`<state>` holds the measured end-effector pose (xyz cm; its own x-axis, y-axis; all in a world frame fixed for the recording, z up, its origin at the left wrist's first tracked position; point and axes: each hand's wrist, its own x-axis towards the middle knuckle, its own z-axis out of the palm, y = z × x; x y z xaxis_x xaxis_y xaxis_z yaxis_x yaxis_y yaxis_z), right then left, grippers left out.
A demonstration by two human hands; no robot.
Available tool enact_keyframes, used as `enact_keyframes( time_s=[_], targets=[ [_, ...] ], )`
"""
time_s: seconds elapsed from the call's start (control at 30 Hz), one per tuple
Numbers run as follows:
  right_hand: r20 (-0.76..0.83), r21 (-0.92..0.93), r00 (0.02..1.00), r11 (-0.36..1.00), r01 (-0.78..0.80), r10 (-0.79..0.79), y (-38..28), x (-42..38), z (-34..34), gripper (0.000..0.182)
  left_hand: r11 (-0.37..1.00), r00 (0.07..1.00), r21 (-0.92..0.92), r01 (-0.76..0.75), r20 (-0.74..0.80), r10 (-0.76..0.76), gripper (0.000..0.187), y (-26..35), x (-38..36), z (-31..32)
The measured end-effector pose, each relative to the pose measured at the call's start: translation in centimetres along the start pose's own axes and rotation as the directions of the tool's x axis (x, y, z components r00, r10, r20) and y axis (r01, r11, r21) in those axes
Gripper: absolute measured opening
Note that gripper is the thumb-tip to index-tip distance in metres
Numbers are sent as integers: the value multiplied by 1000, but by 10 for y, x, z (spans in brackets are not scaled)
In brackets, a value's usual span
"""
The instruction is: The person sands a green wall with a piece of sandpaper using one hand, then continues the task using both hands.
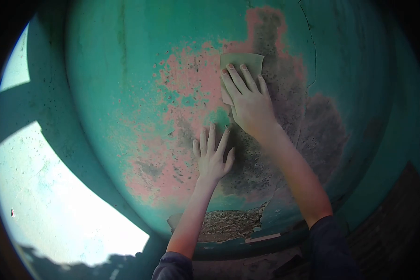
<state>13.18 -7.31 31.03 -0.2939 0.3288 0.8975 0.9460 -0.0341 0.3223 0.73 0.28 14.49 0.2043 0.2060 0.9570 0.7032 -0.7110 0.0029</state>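
Note:
A curved, worn wall fills the middle of the view, its green paint rubbed through to pink and grey patches. My right hand presses a sheet of sandpaper flat against this surface, fingers stretched over it. The sheet is greyish and roughly square, and its lower part is hidden under my palm. Lower and to the left, my left hand is spread with its fingers pointing up, at or close to the wall, holding nothing.
A thin crack runs down the wall on the right. Below my hands, broken plaster exposes rough material, with a pale strip beside it. Bright sunlight falls on the left side.

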Motion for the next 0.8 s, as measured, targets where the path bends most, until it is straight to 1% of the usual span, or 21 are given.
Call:
enact_keyframes(
  time_s=[0.03, 0.07, 0.13, 0.2, 0.27, 0.33, 0.4, 0.5, 0.63, 0.7, 0.73, 0.8],
  targets=[
    [-2, -1, 1000, 1000, -1, 1, -1, 1, 1, 69, 998, 998, 7, -58, -18, 58, 60, -5, 10, -4],
    [-8, -9, 1000, 1000, -11, 11, 0, -3, 2, 69, 998, 998, 4, -60, -15, 60, 60, -9, 17, -8],
    [-16, -23, 1000, 1000, -19, 19, -1, -18, 6, 69, 984, 984, 16, -178, -19, 179, 60, -16, 24, -11],
    [23, -101, 997, 993, -69, 72, -11, -43, 10, 68, 979, 980, 19, -201, -5, 201, 62, -26, 19, -9],
    [38, -108, 995, 991, -84, 88, -13, -53, 9, 68, 961, 966, 102, -257, 0, 259, 63, -33, 12, -2],
    [54, -122, 994, 989, -88, 95, -14, -40, 5, 68, 959, 964, 102, -263, -14, 265, 64, -31, 12, -3],
    [-27, -76, 997, 994, -75, 73, -12, -9, 2, 68, 960, 966, 124, -251, -30, 257, 65, -28, 13, -1],
    [-31, -77, 996, 993, -88, 86, -13, -4, 5, 69, 960, 965, 111, -258, -26, 263, 65, -30, 12, -1],
    [43, -130, 991, 984, -121, 128, -23, -45, 9, 70, 961, 964, 90, -260, -26, 263, 64, -32, 10, 0],
    [79, -194, 987, 974, -119, 136, -22, -50, 9, 70, 960, 962, 106, -260, -50, 267, 63, -30, 12, 1],
    [78, -197, 988, 973, -118, 136, -21, -38, 5, 70, 960, 962, 105, -261, -54, 267, 63, -30, 12, 2],
    [-15, -125, 993, 985, -119, 118, -18, -10, 1, 69, 961, 963, 102, -257, -54, 264, 63, -31, 11, 3]
  ],
)
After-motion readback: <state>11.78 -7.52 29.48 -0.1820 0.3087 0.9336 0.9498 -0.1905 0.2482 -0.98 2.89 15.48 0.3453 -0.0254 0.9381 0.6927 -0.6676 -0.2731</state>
